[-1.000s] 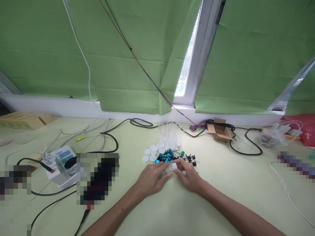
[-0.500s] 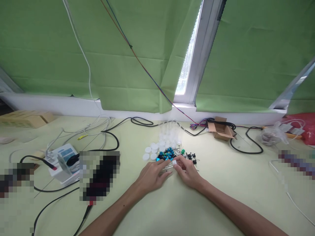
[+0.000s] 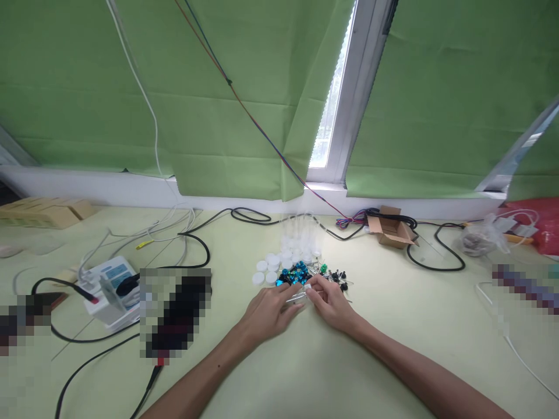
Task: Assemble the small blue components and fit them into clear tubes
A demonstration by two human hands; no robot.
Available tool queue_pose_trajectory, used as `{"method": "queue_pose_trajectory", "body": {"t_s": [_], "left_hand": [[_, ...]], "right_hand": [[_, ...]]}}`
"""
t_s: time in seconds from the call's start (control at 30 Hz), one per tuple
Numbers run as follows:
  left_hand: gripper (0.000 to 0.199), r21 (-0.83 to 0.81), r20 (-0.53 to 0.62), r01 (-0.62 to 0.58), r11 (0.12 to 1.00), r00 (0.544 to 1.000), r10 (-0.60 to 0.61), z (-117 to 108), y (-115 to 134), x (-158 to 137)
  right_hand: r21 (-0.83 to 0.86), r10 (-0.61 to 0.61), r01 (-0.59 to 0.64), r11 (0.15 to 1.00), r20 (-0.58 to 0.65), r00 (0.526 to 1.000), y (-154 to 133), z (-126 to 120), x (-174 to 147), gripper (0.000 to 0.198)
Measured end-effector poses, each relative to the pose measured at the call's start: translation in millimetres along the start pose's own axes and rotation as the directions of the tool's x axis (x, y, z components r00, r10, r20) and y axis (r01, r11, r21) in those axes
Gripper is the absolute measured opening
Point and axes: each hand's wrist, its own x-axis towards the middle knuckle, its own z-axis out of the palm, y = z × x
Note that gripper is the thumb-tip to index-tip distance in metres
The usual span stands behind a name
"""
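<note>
In front of me, my left hand [image 3: 271, 311] holds a clear plastic tube [image 3: 297, 297] between its thumb and fingers. My right hand [image 3: 332, 301] pinches a small white cap [image 3: 308, 287] at the right end of the tube. What lies inside the tube is too small to make out. Just beyond my fingers is a pile of shiny blue parts [image 3: 300, 272]. Black pieces with thin metal pins [image 3: 338, 277] lie to its right, along with a small green piece [image 3: 324, 268]. Several round white lids [image 3: 261, 266] are spread to the left of the pile.
Clear upright containers [image 3: 299, 235] stand behind the pile. An open cardboard box [image 3: 392, 228] sits near the wall at the right. Black cables [image 3: 251, 216] run along the back, and a white power adapter [image 3: 111, 288] with cords lies at the left.
The white cap looks lower and closer against the tube's end, with the right fingers covering more of it. The left hand barely moves, and the view has shifted slightly.
</note>
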Motion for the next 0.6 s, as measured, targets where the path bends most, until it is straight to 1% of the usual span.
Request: {"method": "queue_pose_trajectory", "body": {"t_s": [0.33,0.5,0.6], "left_hand": [[0.037,0.028,-0.006,0.007,1.0,1.0,-0.007,3.0,-0.3,0.2],[0.037,0.052,-0.012,-0.003,0.999,1.0,0.004,4.8,0.0,-0.1],[0.038,0.065,-0.011,-0.001,0.998,1.0,0.002,4.8,0.7,0.3]], "right_hand": [[0.135,0.099,-0.099,0.986,0.008,0.995,-3.0,2.4,0.4,0.026],[0.179,0.153,-0.152,0.972,0.007,0.988,-6.3,2.7,1.1,0.028],[0.194,0.183,-0.185,0.963,0.029,0.983,-6.7,2.8,1.2,0.029]]}}
